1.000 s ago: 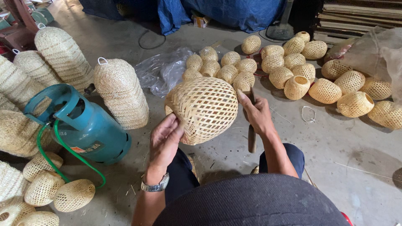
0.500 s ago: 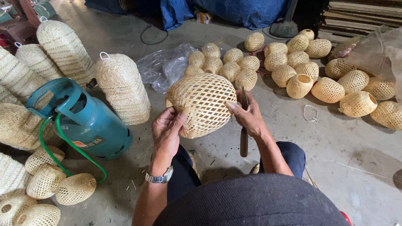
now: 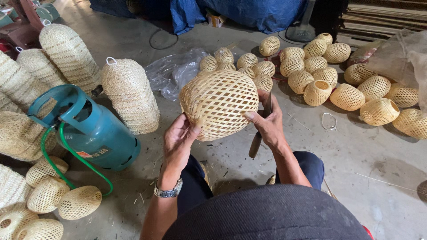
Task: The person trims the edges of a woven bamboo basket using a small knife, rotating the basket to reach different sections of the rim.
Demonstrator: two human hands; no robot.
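Observation:
I hold a round woven bamboo lampshade up in front of me with both hands. My left hand cups its lower left side, a metal watch on that wrist. My right hand grips its right side and also holds a dark-handled tool that hangs down below the fingers. The weave is an open lattice, pale yellow.
A teal gas cylinder with a green hose lies at my left. Stacks of woven shades stand beside it. Several small round shades lie on the concrete floor ahead and right. Clear plastic sheet, blue tarp behind.
I have raised the lampshade slightly and turned it between my hands; my right thumb now presses on its side. The view has shifted a little.

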